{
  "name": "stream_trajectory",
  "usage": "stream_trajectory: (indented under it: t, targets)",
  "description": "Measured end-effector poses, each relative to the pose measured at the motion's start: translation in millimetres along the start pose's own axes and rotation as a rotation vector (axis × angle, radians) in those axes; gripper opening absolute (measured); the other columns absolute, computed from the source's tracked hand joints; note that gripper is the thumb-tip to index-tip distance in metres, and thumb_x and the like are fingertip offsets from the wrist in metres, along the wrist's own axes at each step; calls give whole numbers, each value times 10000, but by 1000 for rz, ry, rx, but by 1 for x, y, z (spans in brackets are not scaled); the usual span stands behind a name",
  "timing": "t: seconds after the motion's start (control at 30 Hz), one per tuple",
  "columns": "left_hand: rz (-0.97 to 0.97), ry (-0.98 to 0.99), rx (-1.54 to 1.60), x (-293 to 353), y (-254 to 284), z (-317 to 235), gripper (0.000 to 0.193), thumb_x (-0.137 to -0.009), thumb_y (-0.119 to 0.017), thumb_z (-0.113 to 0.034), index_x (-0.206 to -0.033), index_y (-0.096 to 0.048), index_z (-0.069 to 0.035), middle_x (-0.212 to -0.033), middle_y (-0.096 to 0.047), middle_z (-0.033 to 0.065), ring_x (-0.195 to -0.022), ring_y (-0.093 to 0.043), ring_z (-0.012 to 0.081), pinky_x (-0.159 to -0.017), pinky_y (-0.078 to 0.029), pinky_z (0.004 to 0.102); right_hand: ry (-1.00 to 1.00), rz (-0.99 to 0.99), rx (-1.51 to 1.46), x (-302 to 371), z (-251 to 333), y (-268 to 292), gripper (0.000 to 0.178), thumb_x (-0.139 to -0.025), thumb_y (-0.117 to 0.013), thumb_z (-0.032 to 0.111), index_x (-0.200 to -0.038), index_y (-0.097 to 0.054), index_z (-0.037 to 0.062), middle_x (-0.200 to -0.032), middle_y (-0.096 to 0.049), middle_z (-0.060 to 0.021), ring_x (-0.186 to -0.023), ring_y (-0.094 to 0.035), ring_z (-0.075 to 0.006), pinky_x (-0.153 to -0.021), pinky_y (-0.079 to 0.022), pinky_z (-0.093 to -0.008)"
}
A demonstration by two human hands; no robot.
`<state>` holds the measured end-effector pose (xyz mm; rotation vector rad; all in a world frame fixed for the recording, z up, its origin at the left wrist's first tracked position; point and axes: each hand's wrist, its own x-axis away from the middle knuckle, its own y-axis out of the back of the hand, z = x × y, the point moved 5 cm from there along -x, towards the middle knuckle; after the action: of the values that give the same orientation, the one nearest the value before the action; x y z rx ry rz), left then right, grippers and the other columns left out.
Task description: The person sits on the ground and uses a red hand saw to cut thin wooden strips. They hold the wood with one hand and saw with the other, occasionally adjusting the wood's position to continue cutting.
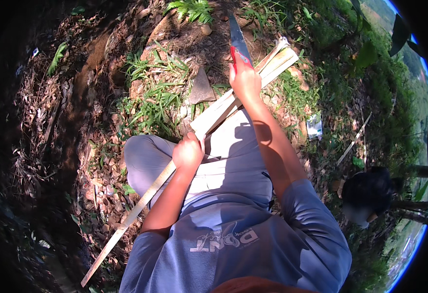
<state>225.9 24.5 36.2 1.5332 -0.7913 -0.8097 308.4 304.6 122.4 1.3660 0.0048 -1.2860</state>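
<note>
Bottom edge: a reddish-brown curved shape (260,285) is cut off by the frame; its kind cannot be told.
Torso: covered by a blue-grey short-sleeved T-shirt (243,263), partly shaded.
Left fist: a long, flat, pale wooden strip (131,216) is gripped by the curled fingers of the left hand (188,152); the fingertips are hidden.
Pale wood: a thick bundle of pale split wooden pieces (215,111) is slanted from beside that fist, above the lap, up to a ragged far end; whether the strip is joined to it cannot be told.
Right fist: a red-handled tool with a grey blade (240,41) is clasped in the closed right hand (245,82), by which the bundle's middle is partly covered; the blade's edge is hard to make out.
Right side: a dark rounded form (368,195) is blurred in shade.
</note>
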Motion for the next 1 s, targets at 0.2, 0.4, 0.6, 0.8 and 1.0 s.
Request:
stream_trajectory:
  t: [0.2,0.4,0.6,0.8,1.0]
  targets:
    - [4,30,-11,2,5,4,458,-1045,-669,-510,-895,-621,-80,-750,-748,155,-677,-777,336,-605,-633,452,158,413,-202,19,39,-45,558,-969,-798,343,-1408,-674,22,-1362,-629,-237,-1295,-612,-412,-1147,-483,-518]
    - [-27,-14,-27,-1,3,-7,426,-1042,-680,-476,-909,-595,-80,-778,-723,133,-650,-761,304,-602,-626,413,203,726,-551,92,-23,-39,540,-866,-848,348,-1329,-766,82,-1339,-693,-148,-1376,-591,-354,-1226,-374,-516]
    - [-24,-12,-98,-3,-1,-4,448,-1058,-657,-497,-909,-585,-81,-769,-726,125,-656,-766,290,-586,-624,400,347,699,-391,91,-25,-54,294,-937,-770,275,-1155,-768,78,-1220,-740,-110,-1349,-602,-340,-1252,-371,-506]
    - [-51,-25,-79,1,1,-6,438,-1053,-671,-486,-905,-573,-86,-771,-713,116,-649,-758,286,-596,-621,391,451,411,-393,91,-27,-62,103,-1019,-666,131,-1026,-671,29,-998,-751,-182,-994,-736,-371,-915,-576,-479]
    - [-24,-20,-86,0,1,-6,449,-1044,-681,-499,-903,-564,-89,-759,-701,110,-653,-761,282,-603,-621,385,-80,402,-616,88,-41,-72,143,-1083,-587,87,-1059,-708,15,-873,-726,-231,-831,-724,-427,-753,-567,-484]
